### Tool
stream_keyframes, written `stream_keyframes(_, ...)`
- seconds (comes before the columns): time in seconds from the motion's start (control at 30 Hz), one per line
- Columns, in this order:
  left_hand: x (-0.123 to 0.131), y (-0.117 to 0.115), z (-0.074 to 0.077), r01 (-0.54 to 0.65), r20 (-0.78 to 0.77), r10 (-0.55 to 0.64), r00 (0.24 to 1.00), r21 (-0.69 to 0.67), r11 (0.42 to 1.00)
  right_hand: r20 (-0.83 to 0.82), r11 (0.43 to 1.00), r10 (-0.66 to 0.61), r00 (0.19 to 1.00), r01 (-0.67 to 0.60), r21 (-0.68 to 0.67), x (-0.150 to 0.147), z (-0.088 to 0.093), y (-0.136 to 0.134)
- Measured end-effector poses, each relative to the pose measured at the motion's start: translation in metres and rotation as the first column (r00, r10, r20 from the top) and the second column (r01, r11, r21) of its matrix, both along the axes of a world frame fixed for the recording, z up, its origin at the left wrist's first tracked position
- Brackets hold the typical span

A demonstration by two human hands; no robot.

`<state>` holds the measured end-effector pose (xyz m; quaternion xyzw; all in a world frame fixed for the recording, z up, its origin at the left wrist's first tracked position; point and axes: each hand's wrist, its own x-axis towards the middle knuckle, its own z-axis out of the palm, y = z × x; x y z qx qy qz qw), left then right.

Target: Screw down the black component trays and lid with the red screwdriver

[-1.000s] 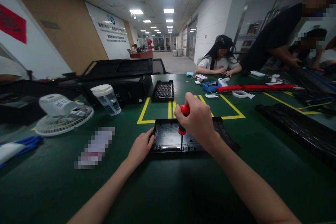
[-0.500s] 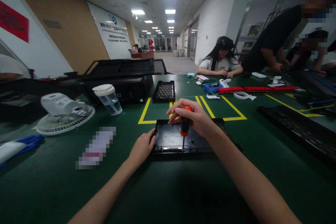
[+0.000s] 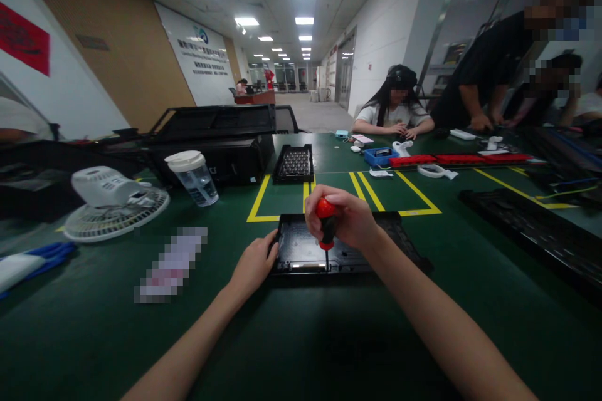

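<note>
A flat black plastic panel (image 3: 301, 250) lies on the green table in front of me. My right hand (image 3: 345, 219) is closed round the red and black handle of a screwdriver (image 3: 325, 225), which stands upright with its tip down on the panel's near edge. My left hand (image 3: 254, 263) grips the panel's left edge with the thumb on top.
A small white fan (image 3: 113, 203) and a lidded plastic cup (image 3: 194, 177) stand at the left. A black tray of small parts (image 3: 294, 163) sits beyond the yellow floor-tape lines. Black cases (image 3: 211, 138) are behind it. Other people work at the far right, near red strips and a blue box (image 3: 380, 155).
My right hand has re-gripped the screwdriver handle: fingers loosened half a second ago and are now wrapped round it again, slightly lower. The left hand and panel stayed put.
</note>
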<state>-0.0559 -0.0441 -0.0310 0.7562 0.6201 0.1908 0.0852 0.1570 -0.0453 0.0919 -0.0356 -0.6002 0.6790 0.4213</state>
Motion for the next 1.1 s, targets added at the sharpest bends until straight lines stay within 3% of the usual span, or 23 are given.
stream_keyframes(0.33, 0.001, -0.001, 0.003, 0.000, -0.014, 0.000, 1.000, 0.020, 1.000, 0.038, 0.999, 0.049, 0.998, -0.049, 0.015, 0.005, 0.001, 0.006)
stream_keyframes(1.1, 0.001, -0.001, 0.003, -0.006, -0.031, 0.006, 0.999, 0.014, 1.000, 0.126, 1.000, 0.010, 0.992, -0.012, 0.017, 0.023, 0.007, 0.011)
